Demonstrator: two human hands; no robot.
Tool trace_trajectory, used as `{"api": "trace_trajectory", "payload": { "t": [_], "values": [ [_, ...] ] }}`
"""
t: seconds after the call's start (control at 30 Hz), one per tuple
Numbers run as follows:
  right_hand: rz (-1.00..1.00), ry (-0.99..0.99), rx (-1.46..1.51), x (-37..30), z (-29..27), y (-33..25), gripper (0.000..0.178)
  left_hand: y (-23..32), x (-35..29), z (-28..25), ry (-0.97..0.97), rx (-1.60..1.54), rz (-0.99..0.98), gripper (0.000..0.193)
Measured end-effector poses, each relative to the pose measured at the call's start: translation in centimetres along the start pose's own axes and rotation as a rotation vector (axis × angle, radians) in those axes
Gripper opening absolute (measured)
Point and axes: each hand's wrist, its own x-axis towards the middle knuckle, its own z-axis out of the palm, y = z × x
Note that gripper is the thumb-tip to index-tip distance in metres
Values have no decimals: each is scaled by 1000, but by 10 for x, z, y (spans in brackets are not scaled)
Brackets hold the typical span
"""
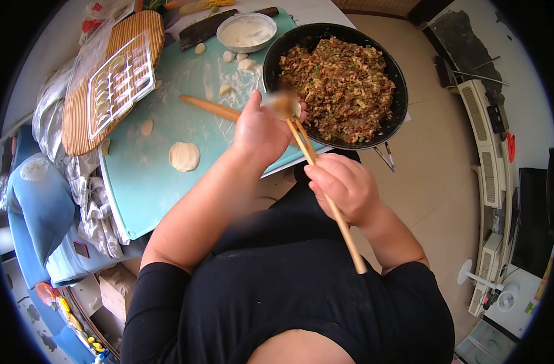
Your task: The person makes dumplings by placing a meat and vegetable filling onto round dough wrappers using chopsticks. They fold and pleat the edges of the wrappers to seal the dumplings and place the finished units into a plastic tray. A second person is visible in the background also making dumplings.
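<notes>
My left hand (pixel 261 130) is cupped, palm up, beside the pan, holding a dumpling wrapper (pixel 297 111). A blur covers part of it, with brownish filling partly visible. In my right hand (pixel 345 188) is a pair of wooden chopsticks (pixel 350 246), their tips at the wrapper. Meat-and-vegetable filling (pixel 343 85) is heaped in a black pan (pixel 401 100) just beyond and right of my hands. Under my left wrist a wooden rolling pin (pixel 207 108) lies on the teal mat (pixel 143 203). A flattened dough round (pixel 184 156) lies to the left of that forearm.
A metal bowl (pixel 246 48) of flour stands at the far side of the mat, near small dough pieces (pixel 246 65) and a dark-bladed knife (pixel 207 29). At left, a tray (pixel 149 57) of dumplings rests on a woven board (pixel 75 130). The pan overhangs the table's right edge.
</notes>
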Motion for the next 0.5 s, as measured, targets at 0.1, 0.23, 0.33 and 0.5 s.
{"api": "trace_trajectory", "payload": {
  "t": [0.1, 0.23, 0.33, 0.5],
  "values": [
    [91, 55, 128, 4, -18, 4, 20, 0, -5, -5, -32, -27, 17, 66],
    [288, 212, 243, 6, -55, 9, 13, 5, -9, -9, -67, -101, -22, 60],
    [447, 440, 473, 2, -45, 5, 19, 4, -15, -5, -77, -106, -46, 57],
    [213, 245, 165, -5, -35, -3, 16, -1, -26, -4, -130, -83, -32, 57]
  ]
}}
